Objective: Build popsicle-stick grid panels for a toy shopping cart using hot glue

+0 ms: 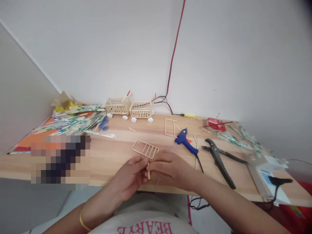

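Note:
Close to the table's front edge, my left hand (136, 172) and my right hand (170, 167) meet, fingers closed. Between their fingertips a short pale wooden stick (149, 174) points down toward me; its upper part is hidden by the fingers. Just beyond the hands is a ladder-like frame of thin wooden sticks (145, 148), its right end near my right fingers. Whether they touch cannot be made out. To the right of my right hand lies a blue glue gun (186, 142), its nozzle pointing away from me.
Two stick-built carts (141, 110) with white wheels stand at the back. Wrapped chopsticks (73, 122) pile up at left, beside blue discs (104, 127). Right of the glue gun are large black-handled pliers (219, 162), a red container (215, 124) and a white box (270, 175).

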Demonstrator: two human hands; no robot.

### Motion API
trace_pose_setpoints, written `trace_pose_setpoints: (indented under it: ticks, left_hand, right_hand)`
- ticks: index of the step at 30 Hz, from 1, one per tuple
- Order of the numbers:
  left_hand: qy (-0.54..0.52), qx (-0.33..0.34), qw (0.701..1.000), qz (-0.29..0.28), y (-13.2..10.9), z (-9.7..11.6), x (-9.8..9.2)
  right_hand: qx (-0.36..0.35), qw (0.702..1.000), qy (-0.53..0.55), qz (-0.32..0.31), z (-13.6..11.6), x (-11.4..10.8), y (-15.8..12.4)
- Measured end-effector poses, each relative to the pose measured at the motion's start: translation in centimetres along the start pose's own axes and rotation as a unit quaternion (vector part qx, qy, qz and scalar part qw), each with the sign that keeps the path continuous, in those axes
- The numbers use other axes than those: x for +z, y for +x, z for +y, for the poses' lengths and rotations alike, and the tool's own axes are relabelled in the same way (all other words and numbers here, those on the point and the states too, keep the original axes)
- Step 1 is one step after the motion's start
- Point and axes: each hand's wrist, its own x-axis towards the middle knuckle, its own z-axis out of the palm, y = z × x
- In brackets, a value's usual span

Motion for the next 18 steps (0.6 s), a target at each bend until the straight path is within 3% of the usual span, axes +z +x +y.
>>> trace_pose_setpoints:
  ticks: [4, 10, 18]
  left_hand:
    - [0.000, -0.007, 1.000, 0.011, -0.4, -0.8, -1.3]
    - [0.030, -0.018, 0.999, 0.005, 0.0, -0.4, -2.8]
    - [0.031, -0.005, 0.999, -0.009, 0.6, 0.3, -3.9]
  right_hand:
    - [-0.023, 0.999, 0.005, -0.027, 0.3, 1.1, 1.3]
    - [-0.017, 0.992, 0.037, -0.119, 0.4, 1.6, 3.0]
    - [0.033, 0.984, 0.111, -0.133, 1.1, 1.8, 4.2]
